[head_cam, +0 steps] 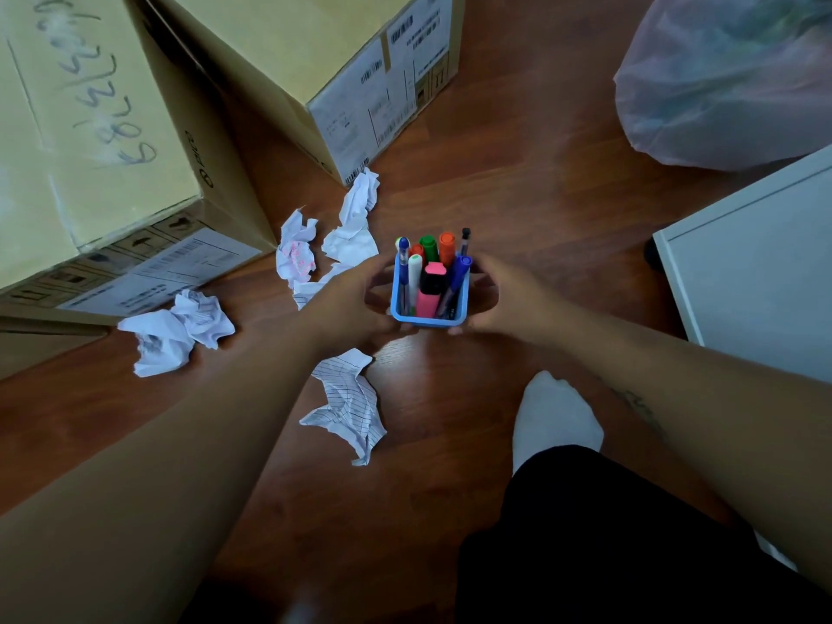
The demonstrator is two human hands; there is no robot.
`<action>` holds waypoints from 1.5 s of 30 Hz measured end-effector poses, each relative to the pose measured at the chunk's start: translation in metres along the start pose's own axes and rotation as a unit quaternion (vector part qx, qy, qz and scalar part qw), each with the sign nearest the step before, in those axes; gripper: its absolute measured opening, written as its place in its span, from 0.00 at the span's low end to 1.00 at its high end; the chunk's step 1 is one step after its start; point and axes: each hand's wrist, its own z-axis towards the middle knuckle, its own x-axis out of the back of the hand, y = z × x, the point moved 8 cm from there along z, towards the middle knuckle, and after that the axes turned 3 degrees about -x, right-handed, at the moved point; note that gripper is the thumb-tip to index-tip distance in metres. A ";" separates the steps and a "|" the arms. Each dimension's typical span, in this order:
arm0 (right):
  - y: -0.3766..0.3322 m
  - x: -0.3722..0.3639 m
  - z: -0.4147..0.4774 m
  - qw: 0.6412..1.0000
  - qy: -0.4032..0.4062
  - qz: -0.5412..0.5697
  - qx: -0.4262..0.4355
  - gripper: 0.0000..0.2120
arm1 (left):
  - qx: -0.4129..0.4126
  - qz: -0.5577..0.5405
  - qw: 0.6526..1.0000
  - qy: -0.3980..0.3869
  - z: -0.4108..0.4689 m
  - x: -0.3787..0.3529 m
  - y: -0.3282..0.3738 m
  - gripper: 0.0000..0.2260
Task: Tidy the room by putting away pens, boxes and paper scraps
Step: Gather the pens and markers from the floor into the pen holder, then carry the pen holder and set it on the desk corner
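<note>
A small blue square pen holder (427, 318) full of several pens and markers (431, 281) is held between both hands above the wooden floor. My left hand (346, 304) grips its left side and my right hand (499, 299) grips its right side. Crumpled paper scraps lie on the floor: a lined one (349, 405) just below my left hand, a white one (178, 328) to the left, one with pink marks (295, 254) and another white one (353, 220) behind the holder. Two large cardboard boxes stand at the left (90, 141) and at the back (324, 51).
A pale plastic bag (725, 78) sits at the top right. A white cabinet (761, 263) stands at the right. My foot in a white sock (556, 421) and a black trouser leg (608, 533) are on the wooden floor (517, 182) below the holder.
</note>
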 end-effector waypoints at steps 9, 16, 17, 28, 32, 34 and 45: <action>-0.025 0.026 -0.012 1.000 0.008 0.018 0.016 0.32 | -0.042 0.005 0.999 0.011 0.001 0.018 0.035 0.32; -0.131 0.119 -0.055 0.998 0.043 0.008 0.045 0.37 | -0.086 0.005 0.995 0.041 -0.022 0.093 0.152 0.30; -0.154 0.142 -0.067 0.997 0.054 0.012 0.054 0.37 | -0.100 0.003 0.994 0.046 -0.028 0.112 0.183 0.30; -0.351 0.304 -0.176 0.976 0.147 0.044 0.152 0.39 | -0.206 0.097 0.970 0.085 -0.099 0.257 0.433 0.37; -0.420 0.360 -0.220 0.967 0.180 0.030 0.177 0.40 | -0.238 0.101 0.960 0.105 -0.129 0.297 0.518 0.32; -0.442 0.381 -0.232 0.964 0.194 0.021 0.178 0.41 | -0.245 0.102 0.957 0.120 -0.139 0.313 0.550 0.29; -0.550 0.499 -0.255 0.926 0.236 0.114 0.273 0.31 | -0.321 0.028 0.930 0.177 -0.140 0.387 0.693 0.22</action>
